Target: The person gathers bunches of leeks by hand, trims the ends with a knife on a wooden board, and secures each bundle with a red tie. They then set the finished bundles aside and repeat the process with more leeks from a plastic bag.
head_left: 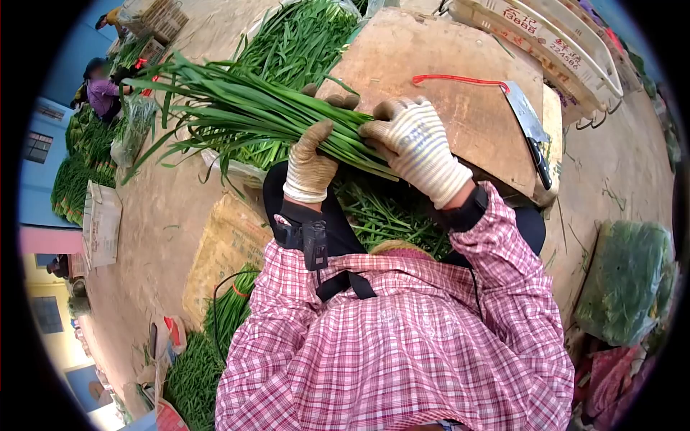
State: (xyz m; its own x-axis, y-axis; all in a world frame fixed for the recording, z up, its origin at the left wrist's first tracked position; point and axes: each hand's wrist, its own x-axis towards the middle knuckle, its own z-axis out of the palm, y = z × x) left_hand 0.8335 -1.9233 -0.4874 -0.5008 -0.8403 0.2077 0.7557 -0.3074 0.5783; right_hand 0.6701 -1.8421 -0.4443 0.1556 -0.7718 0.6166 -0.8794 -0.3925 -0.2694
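Observation:
A bunch of garlic chives lies across both gloved hands, its leafy ends fanning out to the left. Wrapped around the middle of the bunch is my left hand, with the thumb on the near side and fingers partly hidden behind the leaves. My right hand has its fingers closed on the stem end, at the near edge of a wooden board. On the board rest a red tie and a cleaver with a black handle.
A pile of loose chives sits beyond the bunch, and leaves lie between my knees. White plastic crates stand at the upper right. A green wrapped bale is on the right floor. Another person sits at the far left.

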